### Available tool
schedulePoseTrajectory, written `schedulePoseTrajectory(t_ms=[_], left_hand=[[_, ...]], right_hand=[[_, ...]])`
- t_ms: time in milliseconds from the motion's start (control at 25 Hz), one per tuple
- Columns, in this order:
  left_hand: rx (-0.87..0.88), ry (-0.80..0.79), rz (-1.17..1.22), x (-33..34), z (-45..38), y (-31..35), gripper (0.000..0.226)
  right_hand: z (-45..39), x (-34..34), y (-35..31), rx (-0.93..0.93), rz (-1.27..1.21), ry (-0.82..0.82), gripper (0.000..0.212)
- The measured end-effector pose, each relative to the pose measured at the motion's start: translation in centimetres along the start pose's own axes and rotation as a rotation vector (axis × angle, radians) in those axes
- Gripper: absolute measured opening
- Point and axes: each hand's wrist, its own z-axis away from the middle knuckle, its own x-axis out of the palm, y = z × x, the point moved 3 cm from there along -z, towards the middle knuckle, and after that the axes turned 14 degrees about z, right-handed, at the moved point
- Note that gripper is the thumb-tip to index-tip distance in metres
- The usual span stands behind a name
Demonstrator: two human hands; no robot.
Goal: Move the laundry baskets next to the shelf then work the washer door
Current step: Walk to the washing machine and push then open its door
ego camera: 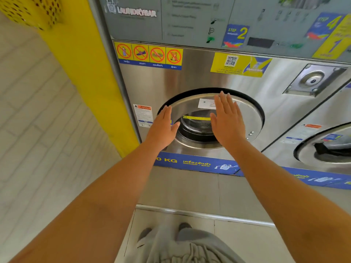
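Observation:
A steel front-loading washer (190, 76) fills the middle of the head view. Its round door (248, 112), with a glass window and a white sticker, sits in the opening and looks closed. My left hand (161, 128) lies flat with fingers together on the door's left rim. My right hand (227, 118) is spread flat on the door's upper middle, covering part of the window. Neither hand holds anything. A yellow perforated laundry basket (30, 10) shows in the top left corner, partly cut off.
A yellow wall panel (91, 73) borders the washer on the left, beside a white tiled floor (38, 120). A second washer (326, 145) with dark clothes behind its door stands at the right. My feet and grey shorts (180, 243) are below.

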Motion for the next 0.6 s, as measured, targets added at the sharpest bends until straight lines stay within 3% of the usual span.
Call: schedulePoseTrajectory(t_ms=[200, 440, 600], left_hand=[[0.065, -0.088, -0.039, 0.5, -3.2, -0.4, 0.072], [0.125, -0.069, -0.122, 0.3, -3.9, -1.2, 0.071], [0.253, -0.006, -0.121, -0.5, -1.7, -1.3, 0.060]], right_hand=[[-0.7, 0.3, -0.2, 0.067, -0.013, -0.030, 0.058], [-0.3, 0.1, -0.9, 0.118, -0.043, -0.045, 0.061], [0.8, -0.3, -1.5, 0.183, -0.076, -0.043, 0.059]])
